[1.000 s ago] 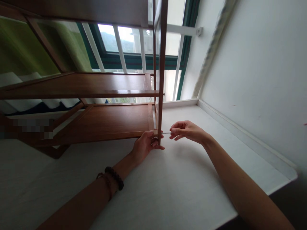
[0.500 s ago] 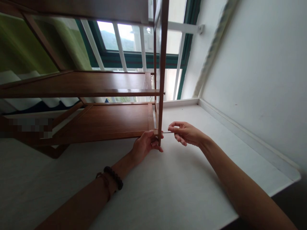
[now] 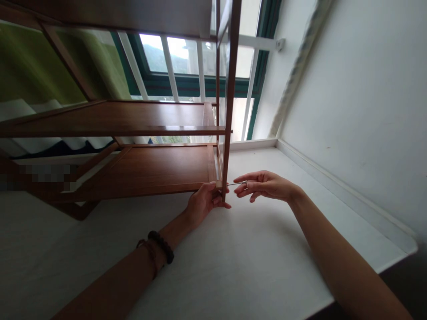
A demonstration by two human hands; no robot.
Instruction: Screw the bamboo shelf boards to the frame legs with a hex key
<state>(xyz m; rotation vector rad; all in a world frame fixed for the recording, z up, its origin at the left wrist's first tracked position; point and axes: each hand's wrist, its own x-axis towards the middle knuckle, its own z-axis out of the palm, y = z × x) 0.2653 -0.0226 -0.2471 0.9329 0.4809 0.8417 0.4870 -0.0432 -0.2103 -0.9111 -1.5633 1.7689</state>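
A brown wooden shelf rack [image 3: 147, 166] stands on a white countertop [image 3: 233, 258]. My left hand [image 3: 203, 202] grips the bottom of its front right post [image 3: 228, 115], at the corner of the lowest shelf. My right hand [image 3: 263, 184] is just right of that post and pinches a thin metal tool, probably a hex key [image 3: 237, 183], whose tip meets the post at the lowest shelf's level. The other fingers of that hand are partly stretched out. A dark bead bracelet [image 3: 160, 249] is on my left wrist.
A white wall [image 3: 360, 98] runs along the right side of the countertop. A window with white bars and a green frame [image 3: 187, 66] is behind the rack. A green curtain [image 3: 40, 71] hangs at the left. The countertop's edge drops off at the lower right.
My right hand has turned the thin tool at the post, its fingers shifting from curled to more stretched out. My left hand has kept its hold on the post.
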